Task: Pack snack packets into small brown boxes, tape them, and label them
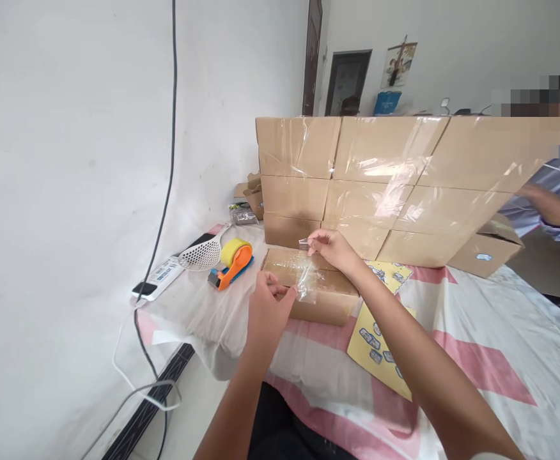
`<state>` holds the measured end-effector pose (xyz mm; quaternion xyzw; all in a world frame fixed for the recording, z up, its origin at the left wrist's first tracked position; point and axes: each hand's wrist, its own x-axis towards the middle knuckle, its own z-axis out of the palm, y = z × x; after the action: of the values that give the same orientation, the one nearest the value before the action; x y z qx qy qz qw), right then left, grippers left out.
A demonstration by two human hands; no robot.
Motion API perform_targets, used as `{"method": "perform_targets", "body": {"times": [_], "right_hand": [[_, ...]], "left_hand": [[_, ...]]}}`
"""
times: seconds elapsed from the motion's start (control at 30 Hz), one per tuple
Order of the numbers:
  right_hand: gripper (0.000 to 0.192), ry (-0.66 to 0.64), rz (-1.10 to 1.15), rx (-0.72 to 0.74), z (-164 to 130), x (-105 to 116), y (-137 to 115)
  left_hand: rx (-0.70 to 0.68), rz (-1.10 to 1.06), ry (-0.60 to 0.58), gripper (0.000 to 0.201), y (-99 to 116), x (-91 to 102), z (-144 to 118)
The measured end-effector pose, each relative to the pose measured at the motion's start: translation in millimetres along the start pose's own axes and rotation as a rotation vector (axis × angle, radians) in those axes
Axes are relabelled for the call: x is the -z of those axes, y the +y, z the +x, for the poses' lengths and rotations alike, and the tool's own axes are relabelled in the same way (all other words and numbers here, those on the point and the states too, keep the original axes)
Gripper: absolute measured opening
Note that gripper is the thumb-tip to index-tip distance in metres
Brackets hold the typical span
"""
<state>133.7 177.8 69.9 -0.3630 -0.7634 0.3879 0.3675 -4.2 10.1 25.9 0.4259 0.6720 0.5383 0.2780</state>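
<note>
A small cardboard box (325,312) lies in front of me on the cloth, its top flaps closed. Across its top stretches a strip of clear tape (305,278), held at both ends. My left hand (274,299) pinches the near end at the box's front edge. At the far end, my right hand (330,248) grips the tape between thumb and fingers. To the left stands an orange and blue tape dispenser (233,273) with a yellow roll. Yellow sticker sheets (380,348) lie to the right, partly under my right forearm.
Stacked cardboard boxes (366,204) wrapped in clear tape form a wall behind the small box. A white perforated skimmer (201,254) and a white packaged item (165,278) lie at left. Another box (488,246) and a person's arm (553,203) are at right. Cables (171,147) hang along the wall.
</note>
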Motion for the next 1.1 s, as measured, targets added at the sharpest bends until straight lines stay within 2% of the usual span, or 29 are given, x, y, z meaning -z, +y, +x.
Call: {"method": "perform_targets", "body": {"times": [0.13,0.2,0.4,0.5,0.57,0.63,0.7,0.77,0.8,0.87,0.93,1.03,1.1], "right_hand": [[0.015,0.072,-0.200,-0.061,2,4,4],[0.015,0.061,-0.289,-0.126,3,9,7],[0.018,-0.076,-0.276,-0.265,10,19,17],[0.020,-0.082,-0.282,-0.320,15,22,20],[0.038,-0.046,-0.289,-0.308,17,22,20],[0.054,0.024,-0.337,-0.209,16,21,18],[0.042,0.058,-0.377,-0.005,14,19,16],[0.024,-0.055,-0.333,0.182,9,16,15],[0.021,-0.153,-0.279,0.226,7,15,16],[0.021,-0.321,-0.165,0.191,5,12,17],[0.025,-0.384,-0.098,0.086,6,11,18],[0.042,-0.325,-0.192,-0.062,9,13,14],[0.053,-0.157,-0.396,-0.144,6,22,12]], "left_hand": [[0.007,0.056,0.000,0.035,1,-0.7,-1],[-0.004,0.068,0.003,0.034,2,-1.0,-1],[-0.044,0.119,0.017,0.028,5,-4.2,0],[-0.053,0.159,0.022,0.026,6,-4.8,0],[-0.063,0.217,0.023,0.024,5,-5.1,-2],[-0.093,0.316,0.061,0.021,4,-6.2,-5],[-0.209,0.433,0.163,0.018,-1,-8.4,-7],[-0.433,0.531,0.265,0.018,-9,-10.9,-6],[-0.571,0.565,0.274,0.019,-14,-12.0,-5],[-0.808,0.618,0.192,0.025,-25,-13.5,0],[-0.927,0.642,0.089,0.031,-34,-13.9,7],[-0.936,0.650,0.065,0.034,-44,-15.5,14],[-0.924,0.664,0.075,0.036,-51,-19.7,15]]}}
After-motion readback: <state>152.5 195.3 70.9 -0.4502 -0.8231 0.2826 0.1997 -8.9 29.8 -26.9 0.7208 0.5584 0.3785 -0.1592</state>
